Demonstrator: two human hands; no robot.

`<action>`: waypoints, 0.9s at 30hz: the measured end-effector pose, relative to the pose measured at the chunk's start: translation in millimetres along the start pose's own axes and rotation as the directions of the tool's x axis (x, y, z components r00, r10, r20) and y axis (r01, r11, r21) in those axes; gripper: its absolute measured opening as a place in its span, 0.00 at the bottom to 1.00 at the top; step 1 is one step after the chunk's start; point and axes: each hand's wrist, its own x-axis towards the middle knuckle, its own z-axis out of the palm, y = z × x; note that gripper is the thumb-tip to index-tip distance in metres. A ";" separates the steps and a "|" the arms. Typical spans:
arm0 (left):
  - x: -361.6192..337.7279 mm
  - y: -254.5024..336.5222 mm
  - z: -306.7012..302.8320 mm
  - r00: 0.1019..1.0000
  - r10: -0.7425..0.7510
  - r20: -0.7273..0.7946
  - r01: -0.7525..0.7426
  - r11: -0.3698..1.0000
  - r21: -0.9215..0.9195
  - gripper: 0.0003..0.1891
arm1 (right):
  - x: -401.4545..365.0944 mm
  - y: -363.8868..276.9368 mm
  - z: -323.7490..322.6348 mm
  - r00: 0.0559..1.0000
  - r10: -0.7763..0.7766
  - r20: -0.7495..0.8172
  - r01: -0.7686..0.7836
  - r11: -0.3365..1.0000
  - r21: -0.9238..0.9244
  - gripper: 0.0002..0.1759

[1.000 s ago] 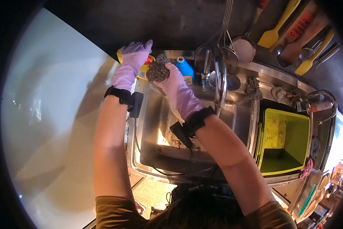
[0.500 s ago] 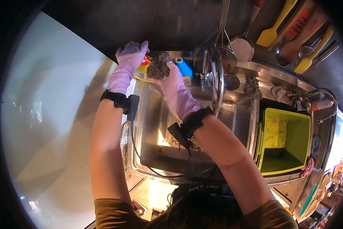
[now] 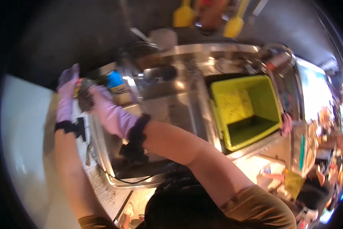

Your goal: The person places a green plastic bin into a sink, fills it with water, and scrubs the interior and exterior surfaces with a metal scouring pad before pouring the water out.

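Note:
Both my hands wear lilac gloves and are at the back left of the steel sink (image 3: 102, 143). My left hand (image 3: 66, 91) is closed around a yellow bottle with a red cap (image 3: 79, 82), most of which is hidden behind the glove and scourer. My right hand (image 3: 107, 110) grips a grey steel wool scourer (image 3: 86, 95), held close against the bottle's capped side. Just right of the scourer stands a blue bottle (image 3: 114, 79). Motion blur softens the fingers' edges.
A lime-green bin (image 3: 238, 142) sits in the right-hand basin. The metal tap (image 3: 129, 76) rises behind the sink. Yellow spatulas (image 3: 183, 15) and other utensils hang on the dark wall. A white panel (image 3: 24, 145) stands at left. Another person (image 3: 312, 191) is at far right.
The view has swung right, so the hands and sink now appear farther left. The scourer stays in my right hand beside the bottle. Another person has come into view at right.

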 end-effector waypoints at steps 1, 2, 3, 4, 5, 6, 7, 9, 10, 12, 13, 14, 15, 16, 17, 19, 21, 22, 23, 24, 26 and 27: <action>-3.9 -8.5 3.0 0.972 0.228 -0.064 -0.219 0.968 0.119 0.25 | 2.1 5.0 0.2 0.992 0.124 0.039 -0.128 0.985 0.120 0.16; -8.6 -16.4 5.1 0.888 0.443 -0.124 -0.400 0.877 0.268 0.26 | 6.7 9.1 1.5 0.965 0.239 0.108 -0.259 0.936 0.237 0.17; -11.5 -17.4 4.7 0.857 0.492 -0.152 -0.448 0.858 0.250 0.26 | -13.4 -3.8 4.9 0.961 0.253 0.111 -0.268 0.951 0.154 0.17; -17.1 -13.4 4.8 0.852 0.495 -0.168 -0.470 0.866 0.171 0.26 | -39.8 -24.5 16.0 0.955 0.272 0.118 -0.281 0.957 0.067 0.18; -22.9 -10.0 3.9 0.858 0.479 -0.184 -0.476 0.877 0.063 0.26 | -67.2 -56.3 29.5 0.935 0.320 0.153 -0.340 0.931 0.136 0.11; -32.6 -6.5 2.7 0.868 0.452 -0.205 -0.472 0.880 -0.058 0.26 | -91.4 -80.2 29.6 0.937 0.285 0.200 -0.321 0.930 0.177 0.11; -42.4 -2.6 2.5 0.878 0.424 -0.223 -0.465 0.867 -0.182 0.26 | -113.7 -99.7 27.5 0.937 0.249 0.246 -0.304 0.927 0.219 0.12; -70.5 0.3 6.5 0.899 0.352 -0.259 -0.426 0.838 -0.341 0.26 | -155.0 -134.4 1.6 0.949 0.126 0.289 -0.186 0.965 0.188 0.14; -88.9 2.6 11.5 0.914 0.305 -0.267 -0.392 0.836 -0.384 0.26 | -172.7 -155.0 -19.8 0.955 0.040 0.294 -0.077 0.990 0.116 0.15; -135.7 7.6 21.6 0.944 0.168 -0.283 -0.277 0.869 -0.410 0.26 | -227.7 -226.0 -41.4 0.977 0.002 0.212 0.001 1.000 -0.014 0.18; -156.5 7.2 29.0 0.952 0.094 -0.291 -0.216 0.880 -0.423 0.26 | -254.2 -254.2 -55.8 0.997 0.005 0.080 -0.005 1.000 0.003 0.18; -171.1 1.5 36.1 0.950 0.066 -0.306 -0.198 0.886 -0.420 0.26 | -274.8 -277.3 -72.6 0.998 0.010 -0.055 -0.009 1.000 0.022 0.19; -184.6 -4.9 44.3 0.947 0.037 -0.320 -0.176 0.891 -0.419 0.26 | -285.6 -295.7 -103.7 0.988 -0.055 -0.147 0.059 0.998 0.019 0.19; -194.6 -10.4 54.4 0.942 0.002 -0.335 -0.151 0.895 -0.419 0.27 | -296.5 -313.9 -134.8 0.964 -0.119 -0.238 0.124 0.992 0.003 0.20; -197.4 -20.1 66.1 0.941 -0.050 -0.333 -0.112 0.886 -0.451 0.27 | -307.9 -329.9 -144.4 0.933 -0.235 -0.274 0.238 0.971 -0.020 0.19; -201.8 -17.4 69.2 0.963 -0.015 -0.268 -0.110 0.887 -0.448 0.29 | -326.5 -358.9 -195.4 0.907 -0.268 -0.325 0.246 0.963 -0.106 0.18; -201.6 -12.2 68.9 0.974 0.008 -0.225 -0.102 0.906 -0.410 0.31 | -331.9 -372.0 -226.5 0.881 -0.263 -0.394 0.205 0.961 -0.184 0.18; -198.9 -8.5 67.2 0.977 0.013 -0.213 -0.094 0.923 -0.374 0.31 | -333.1 -377.3 -238.0 0.862 -0.247 -0.442 0.174 0.964 -0.199 0.18; -200.0 -4.0 67.3 0.980 0.015 -0.200 -0.083 0.937 -0.338 0.32 | -332.7 -383.8 -252.0 0.842 -0.230 -0.488 0.140 0.967 -0.213 0.18; -208.6 8.9 67.9 0.982 -0.034 -0.183 -0.035 0.933 -0.357 0.30 | -330.5 -389.2 -273.5 0.847 -0.191 -0.496 0.094 0.972 -0.214 0.18; -235.6 49.4 70.3 0.979 -0.135 -0.153 0.066 0.919 -0.388 0.27 | -323.7 -398.8 -319.6 0.856 -0.106 -0.506 -0.003 0.978 -0.210 0.18; -252.8 69.5 78.4 0.990 -0.139 -0.040 0.106 0.883 -0.457 0.25 | -323.9 -402.6 -332.7 0.872 -0.063 -0.486 -0.069 0.966 -0.249 0.17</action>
